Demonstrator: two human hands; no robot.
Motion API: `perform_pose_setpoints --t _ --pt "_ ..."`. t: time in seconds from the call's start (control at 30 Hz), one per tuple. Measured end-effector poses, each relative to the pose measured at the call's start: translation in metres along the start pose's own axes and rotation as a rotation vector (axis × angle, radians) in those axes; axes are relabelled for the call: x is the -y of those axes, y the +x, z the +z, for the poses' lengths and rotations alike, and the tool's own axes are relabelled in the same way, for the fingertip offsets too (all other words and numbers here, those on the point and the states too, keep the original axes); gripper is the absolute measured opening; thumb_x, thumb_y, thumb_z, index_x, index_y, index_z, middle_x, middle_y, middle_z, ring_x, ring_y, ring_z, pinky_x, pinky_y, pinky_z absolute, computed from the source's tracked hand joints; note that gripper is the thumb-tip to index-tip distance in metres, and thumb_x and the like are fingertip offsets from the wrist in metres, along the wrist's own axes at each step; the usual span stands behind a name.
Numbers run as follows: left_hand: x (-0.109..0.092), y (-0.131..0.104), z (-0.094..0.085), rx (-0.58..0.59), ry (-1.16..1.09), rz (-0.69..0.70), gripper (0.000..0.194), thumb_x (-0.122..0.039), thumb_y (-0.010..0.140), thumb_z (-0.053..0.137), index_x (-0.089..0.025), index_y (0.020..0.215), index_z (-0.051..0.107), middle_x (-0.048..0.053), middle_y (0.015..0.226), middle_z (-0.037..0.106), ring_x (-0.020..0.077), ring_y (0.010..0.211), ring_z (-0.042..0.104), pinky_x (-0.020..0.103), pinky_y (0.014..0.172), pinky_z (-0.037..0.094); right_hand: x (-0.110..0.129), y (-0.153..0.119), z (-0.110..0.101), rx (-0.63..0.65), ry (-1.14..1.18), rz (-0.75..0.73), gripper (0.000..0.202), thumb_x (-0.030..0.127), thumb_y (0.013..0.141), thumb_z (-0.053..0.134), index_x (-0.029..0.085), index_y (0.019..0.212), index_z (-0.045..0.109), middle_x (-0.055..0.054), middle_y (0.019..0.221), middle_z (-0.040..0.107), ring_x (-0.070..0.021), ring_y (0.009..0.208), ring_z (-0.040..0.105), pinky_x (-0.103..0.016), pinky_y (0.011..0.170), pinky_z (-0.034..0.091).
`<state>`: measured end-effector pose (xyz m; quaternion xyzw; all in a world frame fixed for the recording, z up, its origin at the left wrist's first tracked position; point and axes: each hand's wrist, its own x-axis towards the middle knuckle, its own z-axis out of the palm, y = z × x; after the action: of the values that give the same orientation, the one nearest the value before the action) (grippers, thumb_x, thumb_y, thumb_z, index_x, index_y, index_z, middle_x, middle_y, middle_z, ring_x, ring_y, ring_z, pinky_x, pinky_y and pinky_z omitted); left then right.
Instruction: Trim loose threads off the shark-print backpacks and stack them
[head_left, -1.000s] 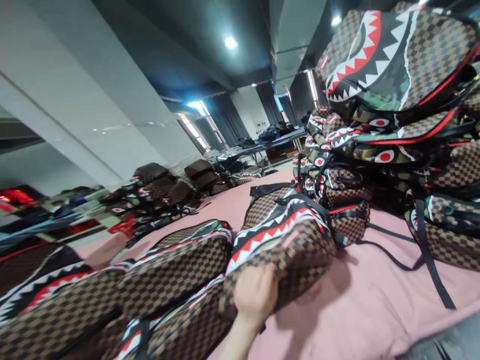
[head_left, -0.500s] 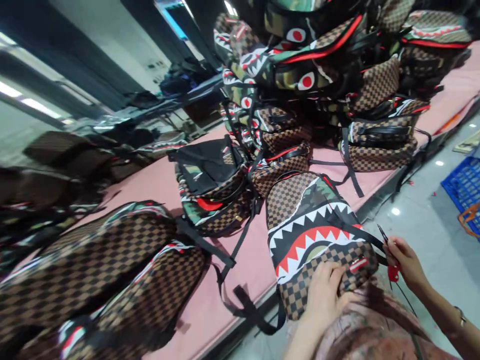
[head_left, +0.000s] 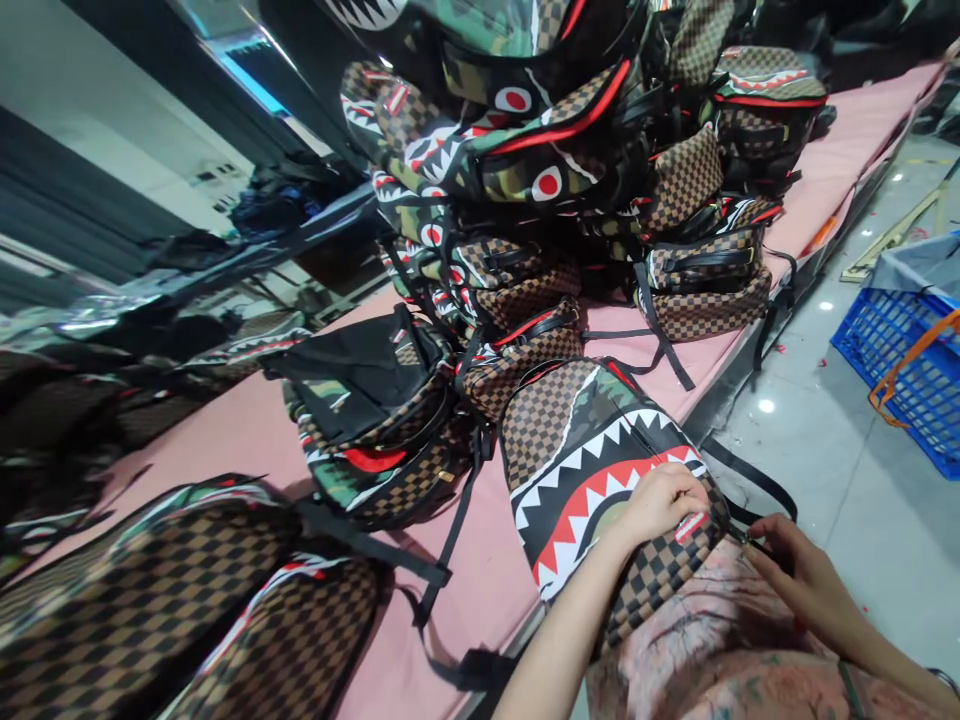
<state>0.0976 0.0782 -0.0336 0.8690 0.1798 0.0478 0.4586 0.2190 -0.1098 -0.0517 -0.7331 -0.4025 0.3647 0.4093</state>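
A backpack (head_left: 551,420) with a brown-and-black check, camouflage and a printed shark mouth lies tilted at the table's near edge, against the patterned clothing on my lap. My left hand (head_left: 664,500) is on its front, fingers bent and pressed to the lower side, right by a small red label (head_left: 691,527). At the backpack's bottom corner, my right hand (head_left: 799,565) is closed around dark thread snips (head_left: 742,537), whose tips touch or nearly touch the edge. The snips are mostly hidden by the fingers. A black strap (head_left: 754,475) loops out beside that hand.
Similar backpacks are piled high on the pink table (head_left: 480,530) ahead. A black-backed backpack (head_left: 360,380) lies left of mine, and large checked bags (head_left: 187,570) lie nearer. On the floor at right stands a blue plastic basket (head_left: 892,350) with an orange strap.
My left hand has moved up and right across the backpack to the label. My right hand has brought the snips left and down to the bottom corner. The view has shifted right.
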Motion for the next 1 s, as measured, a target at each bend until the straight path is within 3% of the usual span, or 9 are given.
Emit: perform_pose_setpoints --t 0.4,0.53,0.63,0.7,0.8,0.9,1.0 --pt "-0.009 0.012 0.003 -0.04 0.001 -0.097 0.007 -0.017 0.068 0.061 -0.018 0.061 0.063 -0.001 0.064 0.06 0.0128 0.062 0.054 0.021 0.059 0.041 0.006 0.018 0.013 0.044 -0.185 -0.166 0.015 0.035 0.086 0.04 0.021 0.082 0.045 0.004 0.058 0.052 -0.0139 0.051 0.049 -0.025 0.049 0.036" --pt "0.0 0.005 0.002 -0.275 -0.002 -0.211 0.018 -0.027 0.078 0.053 -0.015 0.072 0.064 0.002 0.067 0.061 0.0133 0.061 0.055 0.023 0.058 0.044 -0.004 0.024 0.009 0.037 -0.105 -0.168 0.018 0.037 0.086 0.042 0.021 0.081 0.047 0.003 0.06 0.052 -0.0136 0.053 0.049 -0.025 0.05 0.038" --pt "0.007 -0.016 -0.006 -0.457 0.036 -0.284 0.027 -0.029 0.085 0.043 -0.014 0.083 0.066 0.007 0.081 0.063 0.0186 0.078 0.058 0.032 0.072 0.046 -0.009 0.025 0.001 0.011 -0.048 -0.179 0.018 0.038 0.086 0.044 0.021 0.085 0.047 0.003 0.061 0.052 -0.0136 0.055 0.05 -0.024 0.05 0.04" --pt "0.009 -0.036 -0.01 -0.489 0.088 -0.221 0.027 -0.025 0.085 0.044 -0.019 0.103 0.063 0.011 0.109 0.058 0.0227 0.103 0.052 0.039 0.088 0.041 -0.008 0.023 -0.004 0.044 -0.081 -0.208 0.018 0.038 0.086 0.045 0.021 0.091 0.045 0.004 0.058 0.05 -0.0134 0.053 0.048 -0.024 0.049 0.039" --pt "0.006 -0.065 -0.007 -0.383 0.185 -0.018 0.041 -0.019 0.084 0.047 -0.028 0.123 0.05 0.009 0.137 0.038 0.0227 0.124 0.037 0.041 0.099 0.034 -0.001 0.017 -0.008 0.141 -0.182 -0.271 0.019 0.036 0.086 0.045 0.021 0.097 0.043 0.004 0.06 0.052 -0.0135 0.052 0.05 -0.025 0.05 0.039" --pt "0.002 -0.077 0.003 -0.313 0.29 0.113 0.033 -0.02 0.084 0.049 -0.03 0.115 0.056 0.007 0.133 0.044 0.0218 0.118 0.044 0.042 0.095 0.037 0.006 0.011 -0.005 0.219 -0.256 -0.322 0.016 0.033 0.086 0.044 0.021 0.096 0.045 0.001 0.069 0.06 -0.0143 0.057 0.056 -0.025 0.054 0.042" --pt "0.0 -0.077 0.012 -0.376 0.37 0.18 0.018 -0.022 0.083 0.052 -0.026 0.095 0.065 0.006 0.117 0.058 0.021 0.106 0.051 0.043 0.092 0.037 0.009 0.007 0.001 0.245 -0.321 -0.35 0.013 0.029 0.087 0.042 0.022 0.096 0.046 -0.001 0.075 0.064 -0.0156 0.063 0.061 -0.026 0.056 0.043"
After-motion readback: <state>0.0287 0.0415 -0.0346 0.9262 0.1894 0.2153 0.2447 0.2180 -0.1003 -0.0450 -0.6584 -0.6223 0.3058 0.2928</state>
